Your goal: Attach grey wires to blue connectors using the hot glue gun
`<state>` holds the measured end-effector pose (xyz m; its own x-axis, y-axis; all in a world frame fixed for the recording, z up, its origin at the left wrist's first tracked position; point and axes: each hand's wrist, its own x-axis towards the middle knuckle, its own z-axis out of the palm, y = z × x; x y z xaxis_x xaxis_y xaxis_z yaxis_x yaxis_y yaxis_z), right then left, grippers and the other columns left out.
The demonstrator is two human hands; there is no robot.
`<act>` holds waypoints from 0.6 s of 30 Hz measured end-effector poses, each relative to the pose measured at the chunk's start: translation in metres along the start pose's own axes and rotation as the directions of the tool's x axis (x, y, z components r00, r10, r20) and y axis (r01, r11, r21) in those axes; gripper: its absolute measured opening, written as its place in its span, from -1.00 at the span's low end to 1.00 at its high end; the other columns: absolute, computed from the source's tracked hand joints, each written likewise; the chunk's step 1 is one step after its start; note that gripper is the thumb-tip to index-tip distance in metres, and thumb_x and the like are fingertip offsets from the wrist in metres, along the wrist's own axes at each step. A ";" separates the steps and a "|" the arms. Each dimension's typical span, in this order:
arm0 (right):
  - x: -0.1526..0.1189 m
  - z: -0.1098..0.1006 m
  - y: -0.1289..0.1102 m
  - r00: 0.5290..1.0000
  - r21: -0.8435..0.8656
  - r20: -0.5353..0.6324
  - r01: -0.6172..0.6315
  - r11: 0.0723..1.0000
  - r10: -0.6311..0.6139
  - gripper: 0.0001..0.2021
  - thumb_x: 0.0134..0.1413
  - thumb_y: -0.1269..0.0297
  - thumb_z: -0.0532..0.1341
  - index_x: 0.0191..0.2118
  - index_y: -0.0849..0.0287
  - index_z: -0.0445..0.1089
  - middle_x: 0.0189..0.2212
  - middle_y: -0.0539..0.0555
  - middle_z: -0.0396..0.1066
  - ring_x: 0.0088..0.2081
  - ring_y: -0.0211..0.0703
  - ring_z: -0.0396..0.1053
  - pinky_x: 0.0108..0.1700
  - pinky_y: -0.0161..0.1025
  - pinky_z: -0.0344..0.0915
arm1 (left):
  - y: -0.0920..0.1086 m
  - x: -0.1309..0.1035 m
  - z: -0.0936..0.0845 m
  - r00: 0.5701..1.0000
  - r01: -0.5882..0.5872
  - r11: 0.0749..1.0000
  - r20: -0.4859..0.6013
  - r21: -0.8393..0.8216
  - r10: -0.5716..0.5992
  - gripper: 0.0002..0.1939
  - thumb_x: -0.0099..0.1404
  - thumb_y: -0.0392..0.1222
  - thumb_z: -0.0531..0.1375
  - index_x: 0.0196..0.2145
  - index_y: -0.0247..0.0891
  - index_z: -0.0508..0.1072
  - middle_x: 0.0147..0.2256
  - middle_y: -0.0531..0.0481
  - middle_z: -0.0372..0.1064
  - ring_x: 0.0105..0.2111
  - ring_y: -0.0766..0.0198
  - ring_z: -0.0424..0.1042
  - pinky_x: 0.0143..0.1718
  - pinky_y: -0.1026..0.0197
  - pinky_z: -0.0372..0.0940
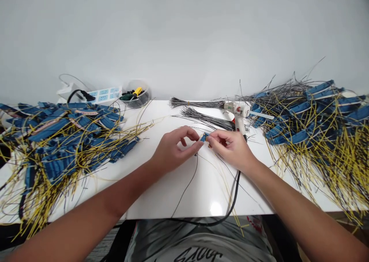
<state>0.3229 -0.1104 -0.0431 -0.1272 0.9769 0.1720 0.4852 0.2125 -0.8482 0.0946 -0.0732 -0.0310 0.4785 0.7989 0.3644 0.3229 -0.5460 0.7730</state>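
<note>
Between my hands, above the middle of the white table, is a small blue piece [205, 136] with thin yellow and black wires trailing from it toward the table's front edge. My right hand [229, 146] pinches the piece from the right between thumb and fingertips. On the other side, my left hand [180, 146] is curved, thumb and forefinger tips close to the piece's left end. Whether those fingertips touch it is hard to make out. A hot glue gun [240, 112] with a white glue stick lies just beyond my right hand.
Tied bundles of dark wires [198, 103] lie at the back. Heaps of blue pieces with yellow and black wires fill the left [66, 139] and right [317, 131]. A power strip [105, 95] and a clear tub of tools [138, 98] stand back left. A black cable [235, 193] crosses the front edge.
</note>
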 end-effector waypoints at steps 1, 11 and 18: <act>-0.001 0.001 -0.002 1.000 0.007 0.001 0.011 1.000 -0.011 -0.72 0.35 0.07 0.23 -0.28 0.13 0.55 -0.47 0.03 0.43 -0.47 -0.23 0.23 -0.44 -0.24 0.12 | 0.001 0.000 0.001 0.999 0.045 0.997 0.006 -0.060 -0.044 -0.86 0.39 -0.10 0.32 -0.16 -0.18 0.52 -0.25 0.07 0.57 -0.27 0.34 0.53 -0.33 0.28 0.37; -0.007 0.004 -0.014 0.970 -0.040 -0.044 0.239 0.970 -0.240 -0.82 0.38 0.20 0.24 -0.19 0.12 0.58 -0.48 0.02 0.45 -0.45 -0.21 0.34 -0.40 -0.20 0.23 | 0.011 -0.007 0.002 0.996 -0.041 0.993 -0.083 -0.111 0.032 -0.82 0.36 -0.21 0.37 -0.08 -0.19 0.58 -0.18 0.04 0.61 -0.22 0.34 0.58 -0.23 0.32 0.50; -0.008 0.008 -0.011 0.934 -0.062 -0.074 0.345 0.936 -0.349 -0.88 0.35 0.32 0.27 -0.19 0.16 0.58 -0.45 0.02 0.51 -0.45 -0.27 0.39 -0.41 -0.27 0.25 | 0.013 -0.007 0.002 0.991 -0.062 0.992 -0.127 -0.110 0.048 -0.87 0.35 -0.26 0.37 -0.14 -0.23 0.65 -0.22 0.02 0.65 -0.23 0.34 0.61 -0.28 0.36 0.50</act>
<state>0.3113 -0.1203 -0.0395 -0.2245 0.8400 0.4940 0.4643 0.5379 -0.7036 0.0968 -0.0859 -0.0245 0.3862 0.7971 0.4642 0.2006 -0.5638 0.8012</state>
